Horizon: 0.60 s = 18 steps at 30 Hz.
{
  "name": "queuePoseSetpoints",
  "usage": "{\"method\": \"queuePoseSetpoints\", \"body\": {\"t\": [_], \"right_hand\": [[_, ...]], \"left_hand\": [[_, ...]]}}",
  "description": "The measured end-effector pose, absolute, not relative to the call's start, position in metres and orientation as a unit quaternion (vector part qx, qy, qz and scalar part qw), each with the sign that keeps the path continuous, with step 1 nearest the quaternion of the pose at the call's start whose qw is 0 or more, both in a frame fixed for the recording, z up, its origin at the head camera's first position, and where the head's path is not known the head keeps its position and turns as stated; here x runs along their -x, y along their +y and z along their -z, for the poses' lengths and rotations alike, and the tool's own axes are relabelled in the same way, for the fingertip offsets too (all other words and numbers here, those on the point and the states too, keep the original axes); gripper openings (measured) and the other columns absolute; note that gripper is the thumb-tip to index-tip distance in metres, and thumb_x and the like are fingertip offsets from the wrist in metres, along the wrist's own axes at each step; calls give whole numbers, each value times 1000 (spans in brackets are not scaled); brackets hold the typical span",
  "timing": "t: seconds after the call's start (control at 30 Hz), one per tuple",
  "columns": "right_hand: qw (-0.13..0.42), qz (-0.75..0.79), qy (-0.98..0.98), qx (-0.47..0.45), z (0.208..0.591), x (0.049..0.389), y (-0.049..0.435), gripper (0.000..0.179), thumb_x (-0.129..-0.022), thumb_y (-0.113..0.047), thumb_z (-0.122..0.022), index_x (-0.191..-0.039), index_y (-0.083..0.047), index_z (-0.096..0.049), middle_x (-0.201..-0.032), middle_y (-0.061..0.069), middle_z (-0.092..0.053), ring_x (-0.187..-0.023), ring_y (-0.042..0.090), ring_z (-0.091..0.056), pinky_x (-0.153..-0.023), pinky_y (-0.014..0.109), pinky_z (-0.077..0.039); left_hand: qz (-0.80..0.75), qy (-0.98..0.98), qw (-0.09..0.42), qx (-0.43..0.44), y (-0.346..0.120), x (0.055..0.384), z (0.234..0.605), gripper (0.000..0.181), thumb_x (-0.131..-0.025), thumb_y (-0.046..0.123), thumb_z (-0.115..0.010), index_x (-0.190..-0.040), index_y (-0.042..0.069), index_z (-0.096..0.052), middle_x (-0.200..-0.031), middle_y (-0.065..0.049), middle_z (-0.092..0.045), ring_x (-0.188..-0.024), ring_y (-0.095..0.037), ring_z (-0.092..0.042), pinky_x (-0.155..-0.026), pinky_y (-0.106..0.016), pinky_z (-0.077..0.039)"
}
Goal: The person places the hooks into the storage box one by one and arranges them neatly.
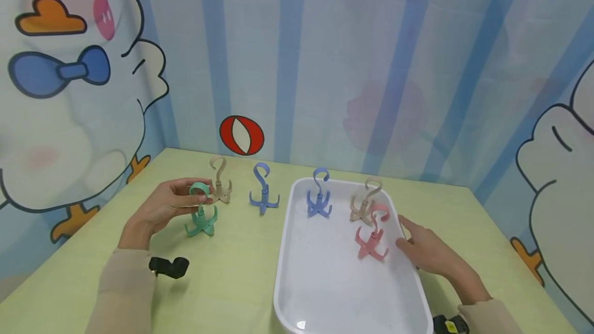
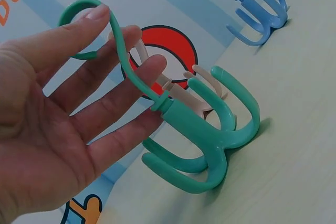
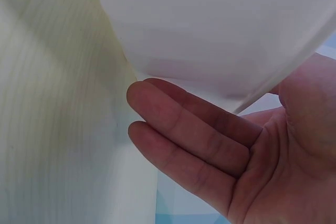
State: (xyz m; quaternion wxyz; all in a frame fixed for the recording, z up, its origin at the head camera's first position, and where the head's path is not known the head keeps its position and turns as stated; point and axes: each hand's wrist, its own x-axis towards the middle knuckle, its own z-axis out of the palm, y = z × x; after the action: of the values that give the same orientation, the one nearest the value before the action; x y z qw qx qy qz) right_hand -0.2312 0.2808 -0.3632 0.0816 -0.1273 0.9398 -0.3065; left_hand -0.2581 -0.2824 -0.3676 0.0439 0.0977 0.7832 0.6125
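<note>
A green four-pronged hanging hook [image 2: 194, 129] stands on its prongs on the table, in front of my left hand [image 1: 174, 200]. My left thumb touches its curved top in the left wrist view, while the other fingers spread fairly straight behind the stem. Just beyond these fingertips is a beige hook [image 1: 221, 187]. My right hand [image 1: 427, 249] holds a white tray [image 1: 325, 287] by its right side, with the thumb at the rim and the fingers along the outside wall. Inside the tray are a blue hook [image 1: 319, 202], a beige hook [image 1: 361, 209] and a pink hook [image 1: 371, 244].
Another blue hook [image 1: 263, 200] stands on the table [image 1: 223, 282] between my left hand and the tray. Behind the table hangs a striped curtain [image 1: 325, 66] with duck drawings. A black strap device [image 1: 169, 267] sits at my left wrist.
</note>
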Motion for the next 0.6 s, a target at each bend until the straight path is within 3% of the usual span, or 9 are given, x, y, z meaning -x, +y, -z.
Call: {"method": "queuePoseSetpoints", "body": {"t": [0.1,0.27,0.47,0.6], "right_hand": [[83,305,940,126,363,231,281,70,-107,-15,-53,-163,10,-19,-116,29,-73,-84,23,-76,-62,35,-60],[83,304,941,124,362,231,280,71,-107,-15,-52,-163,10,-18,-114,28,-74,-81,21,-75,-61,34,-59],[83,306,940,122,363,231,281,70,-107,-15,-52,-164,9,-18,-104,21,-76,-72,19,-70,-57,36,-56],[83,307,940,121,363,231,280,70,-107,-14,-52,-164,8,-18,-105,20,-76,-72,18,-70,-56,36,-56]], "left_hand": [[-625,773,49,-96,-282,259,369,49,-99,21,-76,-146,12,-62,-118,7,-79,-109,-7,-76,-95,-26,-58],[-643,757,56,-99,-282,260,371,44,-100,19,-75,-142,11,-65,-123,5,-78,-109,-10,-76,-94,-27,-60],[-643,757,56,-104,-281,261,373,52,-101,18,-73,-148,0,-58,-123,3,-78,-108,-10,-76,-94,-29,-61],[-639,760,57,-103,-281,260,373,53,-101,18,-73,-148,-1,-57,-122,5,-79,-108,-9,-76,-91,-29,-61]]}}
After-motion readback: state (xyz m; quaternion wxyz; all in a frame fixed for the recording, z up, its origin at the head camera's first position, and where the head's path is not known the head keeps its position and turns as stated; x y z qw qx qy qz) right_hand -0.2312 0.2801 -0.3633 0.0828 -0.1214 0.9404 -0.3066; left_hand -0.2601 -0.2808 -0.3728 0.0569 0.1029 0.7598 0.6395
